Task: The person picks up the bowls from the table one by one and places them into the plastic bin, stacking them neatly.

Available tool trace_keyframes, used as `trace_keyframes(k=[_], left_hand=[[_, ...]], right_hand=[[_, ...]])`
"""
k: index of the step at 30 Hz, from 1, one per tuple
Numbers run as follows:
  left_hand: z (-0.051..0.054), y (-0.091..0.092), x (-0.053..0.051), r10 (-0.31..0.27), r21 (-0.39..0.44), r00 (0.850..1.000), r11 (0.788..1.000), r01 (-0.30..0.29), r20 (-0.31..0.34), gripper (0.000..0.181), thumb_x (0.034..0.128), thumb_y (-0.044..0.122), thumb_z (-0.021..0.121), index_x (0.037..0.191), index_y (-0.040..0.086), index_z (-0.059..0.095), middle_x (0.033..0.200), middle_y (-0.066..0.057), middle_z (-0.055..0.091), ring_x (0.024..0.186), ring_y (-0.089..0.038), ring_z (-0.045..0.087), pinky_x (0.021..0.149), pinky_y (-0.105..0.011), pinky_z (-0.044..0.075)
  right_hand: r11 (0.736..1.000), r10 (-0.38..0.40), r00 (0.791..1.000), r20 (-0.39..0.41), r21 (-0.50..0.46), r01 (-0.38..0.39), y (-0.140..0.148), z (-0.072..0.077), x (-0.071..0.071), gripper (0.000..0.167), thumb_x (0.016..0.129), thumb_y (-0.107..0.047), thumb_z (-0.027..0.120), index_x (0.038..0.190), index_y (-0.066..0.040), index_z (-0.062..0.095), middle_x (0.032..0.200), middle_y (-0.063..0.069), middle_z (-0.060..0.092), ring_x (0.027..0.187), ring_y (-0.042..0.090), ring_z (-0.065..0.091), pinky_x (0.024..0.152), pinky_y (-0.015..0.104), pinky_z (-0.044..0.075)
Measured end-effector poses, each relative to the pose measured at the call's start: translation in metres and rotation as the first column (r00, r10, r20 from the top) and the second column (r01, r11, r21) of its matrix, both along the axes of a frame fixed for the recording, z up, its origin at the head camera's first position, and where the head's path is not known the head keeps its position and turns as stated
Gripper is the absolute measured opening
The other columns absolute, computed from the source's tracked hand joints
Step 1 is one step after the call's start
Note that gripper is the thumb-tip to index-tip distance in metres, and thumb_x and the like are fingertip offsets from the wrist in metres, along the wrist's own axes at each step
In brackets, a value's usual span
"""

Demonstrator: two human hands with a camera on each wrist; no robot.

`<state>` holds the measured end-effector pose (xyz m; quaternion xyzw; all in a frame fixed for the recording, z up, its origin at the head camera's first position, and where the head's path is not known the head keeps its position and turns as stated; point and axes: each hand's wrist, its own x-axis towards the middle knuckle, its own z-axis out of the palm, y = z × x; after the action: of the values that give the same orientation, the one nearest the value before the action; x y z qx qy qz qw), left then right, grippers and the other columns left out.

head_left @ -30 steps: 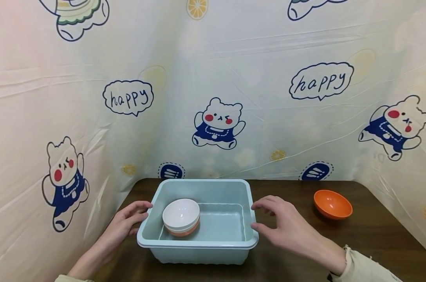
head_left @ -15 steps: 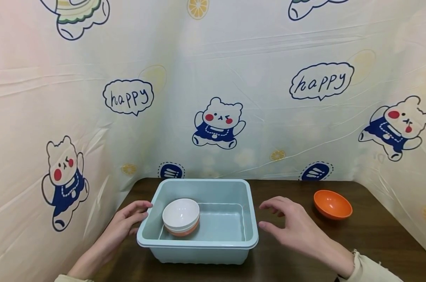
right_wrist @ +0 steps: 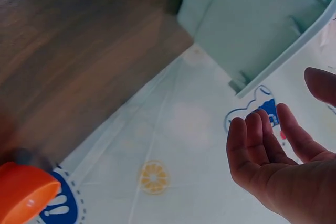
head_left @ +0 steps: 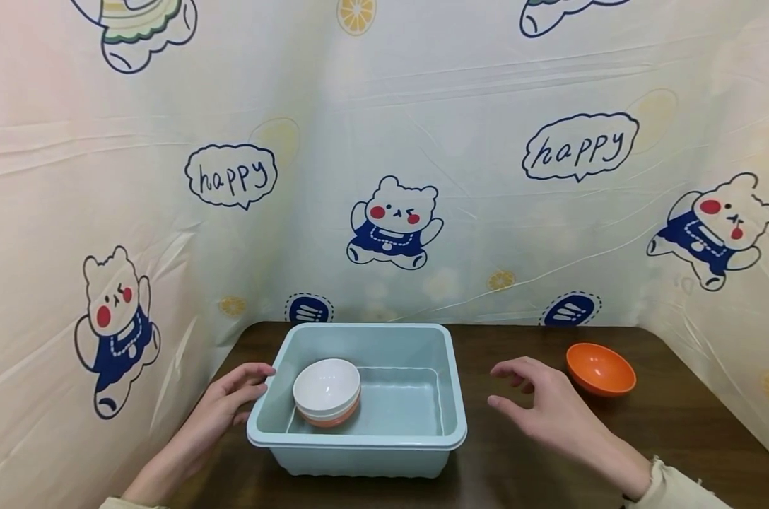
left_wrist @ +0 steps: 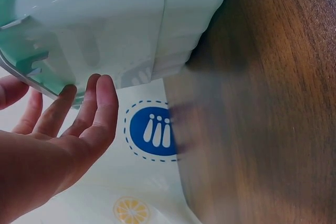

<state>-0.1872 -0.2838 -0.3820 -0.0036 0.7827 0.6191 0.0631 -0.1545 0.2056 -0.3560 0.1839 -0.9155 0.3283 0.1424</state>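
Note:
A pale blue plastic basin [head_left: 357,452] stands on the table. Inside it, to the left, sits a stack of bowls, a white bowl [head_left: 327,385] on top and an orange one [head_left: 331,421] beneath. My left hand [head_left: 235,396] is at the basin's left side, fingertips against or very near the rim; in the left wrist view its loosely bent fingers [left_wrist: 107,90] lie along the outer wall. My right hand [head_left: 543,403] hovers right of the basin, apart from it, thumb and fingers spread with nothing between them. A separate orange bowl [head_left: 601,369] rests farther right, beyond that hand.
The dark wooden table [head_left: 690,438] is enclosed at the back and both sides by a pale printed curtain [head_left: 473,212] with bears and lettering. The curtain meets the table's rear edge right behind the basin.
My right hand has drawn away from the basin's right rim and moved rightward, nearer the separate orange bowl. My left hand, the basin and the bowls have stayed in place.

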Motion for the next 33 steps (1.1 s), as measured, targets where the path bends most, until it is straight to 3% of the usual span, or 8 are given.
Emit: trace_keyframes(k=[8, 17, 27, 33], left_hand=[[-0.001, -0.001, 0.000, 0.005, -0.007, 1.000, 1.000, -0.005, 0.006, 0.036, 0.1099, 0.015, 0.055, 0.142, -0.001, 0.054, 0.141, -0.016, 0.060, 0.113, -0.016, 0.063, 0.083, -0.037, 0.057], [0.001, 0.000, -0.001, 0.007, -0.014, 1.000, 1.000, -0.007, 0.003, 0.037, 0.1103, 0.016, 0.055, 0.143, 0.000, 0.053, 0.149, -0.021, 0.055, 0.118, -0.019, 0.061, 0.084, -0.037, 0.057], [0.001, -0.001, 0.000, 0.006, -0.025, 1.000, 1.000, -0.005, 0.007, 0.036, 0.1105, 0.016, 0.055, 0.143, 0.000, 0.054, 0.143, -0.017, 0.060, 0.116, -0.018, 0.062, 0.082, -0.036, 0.057], [0.000, -0.001, 0.000, 0.006, -0.025, 1.000, 1.000, -0.006, 0.010, 0.037, 0.1107, 0.018, 0.054, 0.143, 0.000, 0.053, 0.147, -0.021, 0.056, 0.120, -0.021, 0.061, 0.083, -0.037, 0.057]], right_hand=[[0.998, -0.057, 0.997, 0.055, 0.009, 0.057, 0.013, -0.009, -0.004, 0.033, 0.089, -0.029, 0.088, 0.116, -0.018, 0.074, 0.110, -0.008, 0.070, 0.096, 0.014, 0.064, 0.083, 0.040, 0.058], [0.994, -0.102, 0.995, 0.014, 0.033, 0.102, 0.029, -0.020, -0.010, 0.032, 0.087, -0.025, 0.089, 0.114, -0.015, 0.075, 0.106, -0.006, 0.071, 0.093, 0.015, 0.064, 0.081, 0.042, 0.057], [0.988, -0.147, 0.988, 0.045, 0.046, 0.145, 0.056, -0.034, -0.018, 0.036, 0.088, -0.024, 0.087, 0.117, -0.008, 0.073, 0.108, 0.003, 0.073, 0.095, 0.023, 0.068, 0.084, 0.050, 0.057], [0.984, -0.168, 0.986, 0.020, 0.059, 0.167, 0.073, -0.044, -0.021, 0.040, 0.087, -0.026, 0.089, 0.117, -0.004, 0.073, 0.109, 0.008, 0.073, 0.093, 0.025, 0.068, 0.083, 0.049, 0.057]])
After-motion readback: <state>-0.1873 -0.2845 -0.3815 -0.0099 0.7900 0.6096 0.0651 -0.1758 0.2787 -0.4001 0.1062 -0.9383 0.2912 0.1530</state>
